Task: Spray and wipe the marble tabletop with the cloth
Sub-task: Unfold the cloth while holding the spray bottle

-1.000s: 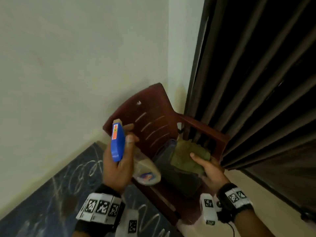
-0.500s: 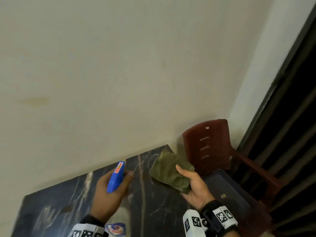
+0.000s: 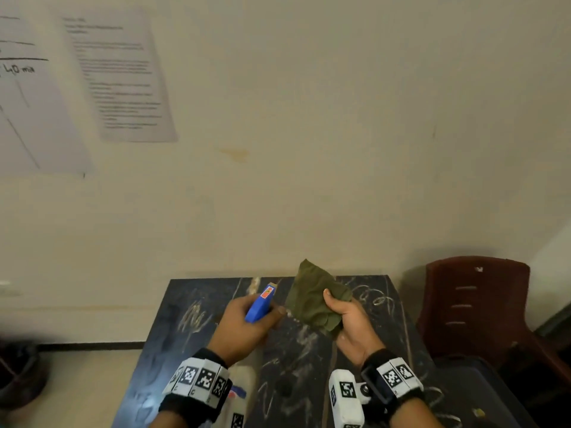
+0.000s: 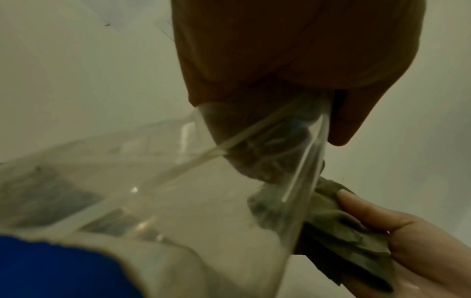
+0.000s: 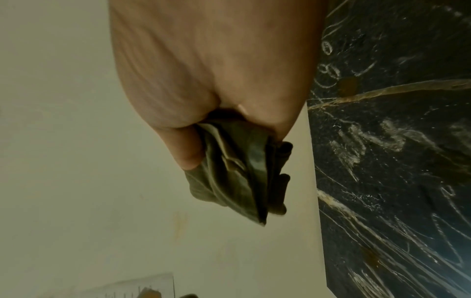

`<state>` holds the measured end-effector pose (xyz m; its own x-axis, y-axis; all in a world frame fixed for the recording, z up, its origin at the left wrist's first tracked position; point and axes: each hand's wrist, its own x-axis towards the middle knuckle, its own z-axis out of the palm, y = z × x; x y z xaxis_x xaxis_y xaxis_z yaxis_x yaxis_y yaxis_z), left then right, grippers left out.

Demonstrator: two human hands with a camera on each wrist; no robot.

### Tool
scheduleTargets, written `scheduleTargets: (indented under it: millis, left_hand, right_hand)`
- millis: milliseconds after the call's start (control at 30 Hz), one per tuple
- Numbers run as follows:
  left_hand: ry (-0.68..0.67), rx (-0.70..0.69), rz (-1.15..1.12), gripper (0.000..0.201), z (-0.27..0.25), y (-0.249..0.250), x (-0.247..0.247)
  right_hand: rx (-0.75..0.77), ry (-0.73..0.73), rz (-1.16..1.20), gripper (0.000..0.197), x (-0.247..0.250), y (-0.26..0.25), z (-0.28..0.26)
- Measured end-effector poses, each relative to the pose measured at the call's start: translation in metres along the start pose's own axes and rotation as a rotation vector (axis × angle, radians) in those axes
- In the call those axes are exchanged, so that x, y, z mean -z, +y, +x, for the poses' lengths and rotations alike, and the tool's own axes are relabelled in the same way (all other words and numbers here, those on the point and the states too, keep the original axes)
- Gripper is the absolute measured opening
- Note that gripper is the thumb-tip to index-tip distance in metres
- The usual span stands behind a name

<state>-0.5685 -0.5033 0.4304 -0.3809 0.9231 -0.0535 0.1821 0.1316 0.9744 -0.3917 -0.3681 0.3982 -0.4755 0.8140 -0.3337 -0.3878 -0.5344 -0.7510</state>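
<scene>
A black marble tabletop [image 3: 191, 316] with white veins stands against the wall in the head view, and its veined surface [image 5: 397, 153] fills the right of the right wrist view. Above it my left hand [image 3: 244, 327] grips a spray bottle with a blue trigger head [image 3: 259, 304] and a clear body [image 4: 178, 191]. To its right my right hand [image 3: 349, 319] holds a folded olive-green cloth [image 3: 312, 298], thumb on top; the same cloth [image 5: 237, 173] hangs from my fingers in the right wrist view. The cloth [image 4: 341, 227] nearly touches the bottle.
A dark red plastic chair [image 3: 475, 307] stands right of the table, with a dark bin [image 3: 475, 393] in front of it. Printed sheets [image 3: 120, 78] hang on the cream wall. A dark object [image 3: 18, 375] sits on the floor at the far left.
My view has swung left from the chair to the table. Both hands carried the bottle and cloth over the tabletop and came closer together.
</scene>
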Motion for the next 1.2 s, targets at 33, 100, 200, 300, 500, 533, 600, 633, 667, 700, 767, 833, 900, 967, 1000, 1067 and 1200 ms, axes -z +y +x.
scheduleTargets:
  millis: [33,100,200,300,500,533,600,633,667,700,767,833,900,967,1000,1067,1200]
  left_hand:
    - [-0.008,0.008,-0.001,0.018,0.002,-0.001,0.001]
    - [-0.021,0.018,-0.012,0.011,0.005,-0.003,0.004]
    - [0.011,0.014,-0.032,0.007,0.013,0.0,0.006]
    - [0.05,-0.002,-0.025,0.013,0.021,0.006,0.006]
    - [0.139,-0.009,-0.012,0.032,0.031,0.01,-0.002]
    - [0.165,-0.016,-0.018,0.035,0.032,0.011,-0.004]
    - [0.203,-0.029,-0.02,0.038,0.033,0.011,-0.009]
    - [0.21,-0.031,-0.019,0.038,0.033,0.012,-0.012]
    - [0.207,-0.025,-0.024,0.038,0.033,0.014,-0.014]
    - [0.197,-0.016,-0.031,0.037,0.034,0.015,-0.017]
    - [0.166,0.003,-0.028,0.035,0.034,0.019,-0.022]
    - [0.128,0.02,-0.004,0.035,0.034,0.023,-0.028]
    - [0.1,0.032,0.026,0.035,0.033,0.026,-0.033]
    - [0.104,0.053,0.046,0.036,0.033,0.027,-0.038]
    - [0.116,0.061,0.053,0.037,0.033,0.027,-0.04]
    - [0.13,0.07,0.068,0.04,0.034,0.025,-0.043]
    - [0.11,0.071,0.073,0.037,0.032,0.029,-0.046]
  right_hand:
    - [-0.015,-0.022,-0.022,0.044,-0.005,0.0,0.003]
    - [-0.031,-0.052,-0.053,0.046,-0.017,-0.001,0.009]
    - [-0.028,-0.07,-0.064,0.045,-0.029,-0.001,0.02]
    - [-0.034,-0.082,-0.056,0.046,-0.035,-0.004,0.028]
    - [-0.027,-0.078,-0.078,0.05,-0.032,-0.009,0.039]
    - [-0.023,-0.073,-0.08,0.05,-0.032,-0.011,0.04]
    - [-0.018,-0.071,-0.091,0.049,-0.03,-0.015,0.041]
    - [-0.013,-0.076,-0.091,0.047,-0.029,-0.017,0.04]
    - [-0.008,-0.072,-0.088,0.046,-0.027,-0.018,0.041]
    - [-0.01,-0.073,-0.086,0.046,-0.026,-0.02,0.041]
    - [-0.018,-0.077,-0.092,0.047,-0.024,-0.023,0.043]
    - [-0.035,-0.086,-0.084,0.047,-0.025,-0.028,0.043]
    - [-0.055,-0.099,-0.071,0.046,-0.026,-0.034,0.043]
    - [-0.053,-0.115,-0.064,0.048,-0.026,-0.038,0.044]
    - [-0.052,-0.109,-0.069,0.05,-0.026,-0.039,0.045]
    - [-0.056,-0.101,-0.077,0.053,-0.024,-0.04,0.045]
    - [-0.068,-0.118,-0.075,0.051,-0.02,-0.042,0.042]
